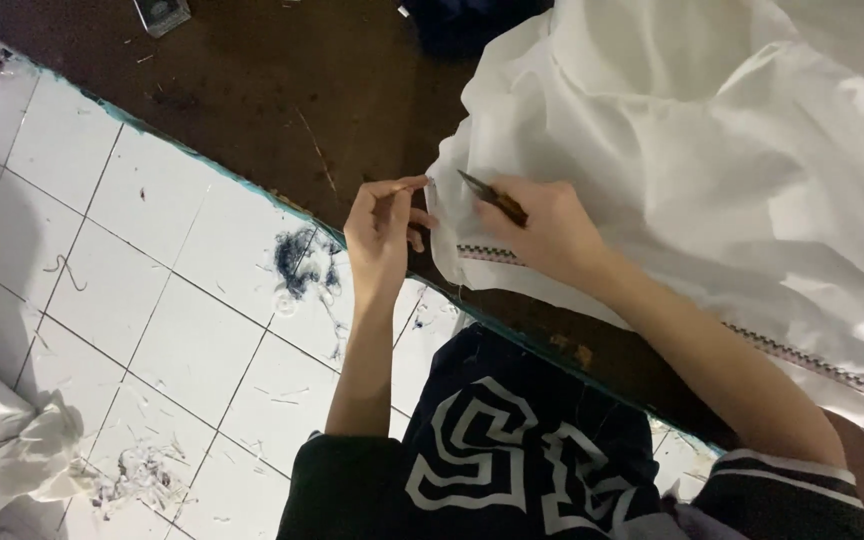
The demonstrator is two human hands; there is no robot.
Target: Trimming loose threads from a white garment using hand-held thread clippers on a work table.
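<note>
The edge of the big white cloth is pinched in the left hand so it stays tight. A small dark pointed tool is pinched in the right hand, just beside it, over the dark brown bench.

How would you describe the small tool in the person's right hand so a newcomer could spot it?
On the dark wooden table lies a big white cloth. At its left edge the right hand pinches a thread snipper, the only slim, dark, pointed thing against the white.

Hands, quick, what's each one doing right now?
Left hand: pinching the white fabric edge.
Right hand: closed on a small dark tool.
</note>
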